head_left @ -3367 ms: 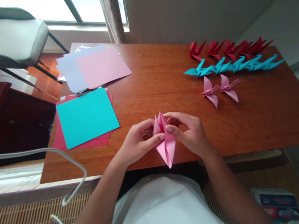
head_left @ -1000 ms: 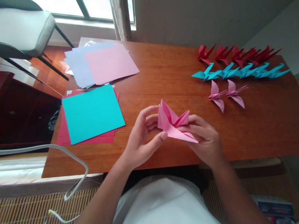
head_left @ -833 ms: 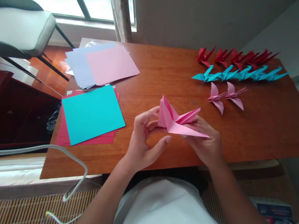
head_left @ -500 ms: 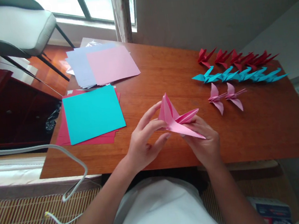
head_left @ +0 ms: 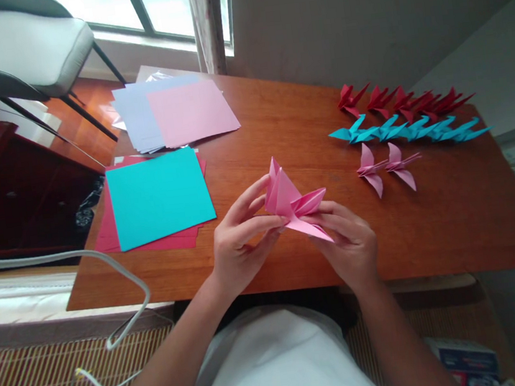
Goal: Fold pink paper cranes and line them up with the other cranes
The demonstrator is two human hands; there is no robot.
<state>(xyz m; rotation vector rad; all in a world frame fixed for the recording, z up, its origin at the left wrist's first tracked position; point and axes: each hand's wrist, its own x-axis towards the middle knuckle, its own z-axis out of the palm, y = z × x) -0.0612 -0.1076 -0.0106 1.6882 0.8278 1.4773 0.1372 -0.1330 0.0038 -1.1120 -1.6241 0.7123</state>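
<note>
A partly folded pink origami crane [head_left: 286,197] is held above the front of the table, between both hands. My left hand [head_left: 243,238] pinches its left side, thumb and fingers closed on the paper. My right hand [head_left: 347,231] grips the right side, with its fingers behind the pointed flaps and its thumb largely hidden. To the right, two pink paper cranes [head_left: 370,170] lie on the table with wings spread. Behind them runs a row of blue paper cranes [head_left: 388,129], and farther back a row of red paper cranes [head_left: 380,98].
Turquoise paper [head_left: 159,199] lies over red sheets [head_left: 103,234] on the left of the wooden table [head_left: 285,114]. Pink paper [head_left: 193,110] and pale blue sheets [head_left: 135,117] sit behind. A white cable [head_left: 126,268] curves past the left edge; a chair [head_left: 14,47] stands back left.
The pink crane has shifted slightly left and turned in my hands. My left thumb and fingers have closed on its lower left part, where they were looser before.
</note>
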